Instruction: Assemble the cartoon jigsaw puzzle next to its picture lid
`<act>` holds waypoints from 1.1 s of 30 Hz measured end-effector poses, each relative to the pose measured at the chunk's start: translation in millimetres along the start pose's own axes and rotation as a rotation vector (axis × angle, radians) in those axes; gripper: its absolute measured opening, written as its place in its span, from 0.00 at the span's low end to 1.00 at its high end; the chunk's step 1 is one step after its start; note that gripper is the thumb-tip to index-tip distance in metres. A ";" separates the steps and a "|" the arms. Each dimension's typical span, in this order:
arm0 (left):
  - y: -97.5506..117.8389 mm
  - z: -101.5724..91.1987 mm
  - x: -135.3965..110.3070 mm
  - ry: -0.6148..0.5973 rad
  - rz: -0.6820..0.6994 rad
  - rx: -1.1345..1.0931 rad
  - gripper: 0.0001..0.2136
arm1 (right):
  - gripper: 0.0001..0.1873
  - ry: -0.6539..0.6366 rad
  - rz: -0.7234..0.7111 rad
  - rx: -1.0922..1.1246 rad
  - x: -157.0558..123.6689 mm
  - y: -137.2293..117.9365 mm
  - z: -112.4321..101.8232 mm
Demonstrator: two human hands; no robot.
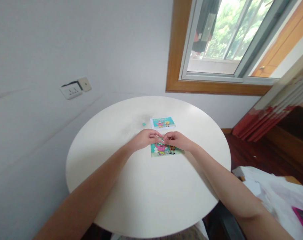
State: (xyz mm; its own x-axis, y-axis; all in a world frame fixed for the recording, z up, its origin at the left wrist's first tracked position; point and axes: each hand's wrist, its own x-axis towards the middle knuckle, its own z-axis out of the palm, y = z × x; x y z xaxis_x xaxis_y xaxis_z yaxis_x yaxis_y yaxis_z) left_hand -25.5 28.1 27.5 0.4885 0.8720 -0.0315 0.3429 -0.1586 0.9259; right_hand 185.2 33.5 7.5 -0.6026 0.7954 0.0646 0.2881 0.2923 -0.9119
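- Teal-and-pink jigsaw (161,151) lies on the white bench (146,193), slightly toward one o'clock of its centre.
- Hands nearly meet over its far edge, left hand (144,139) from ten o'clock, right hand (178,140) from two; whether the bent fingers pinch a piece, I cannot tell.
- Picture card (163,123): just beyond, at twelve.
- Loose teal piece (144,124): near ten-thirty.
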 end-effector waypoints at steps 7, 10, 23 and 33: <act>-5.7 -7.7 -0.4 -0.020 0.011 0.189 0.13 | 0.22 0.127 -0.047 -0.124 0.7 1.1 -9.0; -6.3 -8.9 -1.4 -0.053 0.026 0.212 0.13 | 0.24 0.199 -0.026 -0.153 0.2 0.0 -14.5; -11.8 -9.0 2.8 0.031 0.041 0.137 0.14 | 0.21 0.238 -0.012 -0.223 0.1 1.0 -17.7; -12.7 6.8 7.6 0.172 -0.075 -0.036 0.14 | 0.20 0.186 -0.229 -0.441 7.6 4.6 -1.5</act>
State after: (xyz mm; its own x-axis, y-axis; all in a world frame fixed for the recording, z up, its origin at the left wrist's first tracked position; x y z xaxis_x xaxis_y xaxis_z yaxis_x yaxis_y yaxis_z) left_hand -20.7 33.6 12.9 0.3173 0.9475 -0.0395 0.3433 -0.0760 0.9361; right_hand 183.1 41.6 4.5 -0.5562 0.7541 0.3493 0.4746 0.6333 -0.6113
